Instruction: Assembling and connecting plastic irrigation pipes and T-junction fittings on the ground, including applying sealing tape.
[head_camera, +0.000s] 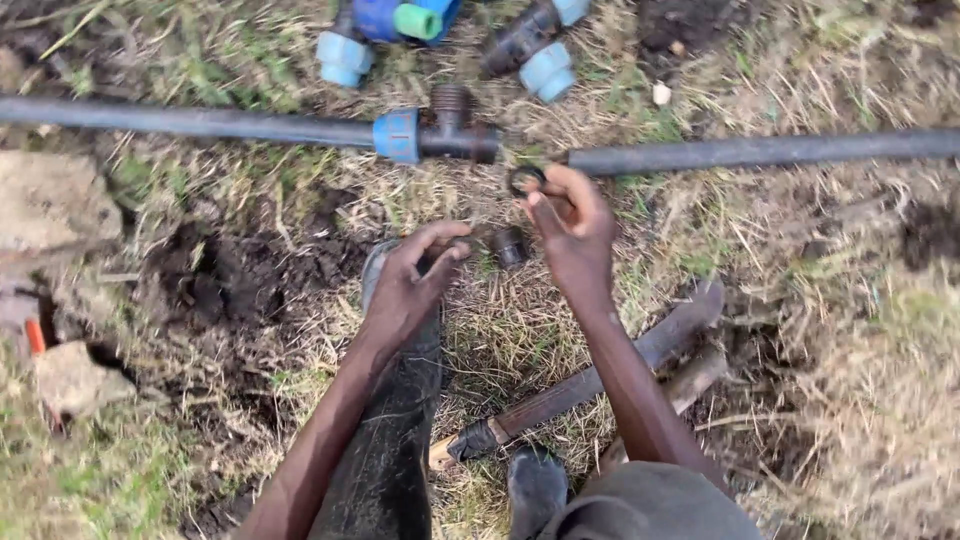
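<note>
Right hand (575, 225) pinches small dark ring (525, 180) between fingertips, lifted close to bare end of right pipe (760, 152), as if lined up with it. Left hand (412, 278) curls loosely round small dark part, just beside black nut (510, 246) on grass. Tee fitting (440, 135) sits on left pipe (190, 122), blue cap screwed on, right side open. Spare blue fittings (345, 55) cut off at top edge. Long knife (590, 385) partly under right forearm. Part in left palm hidden; perhaps insert.
</note>
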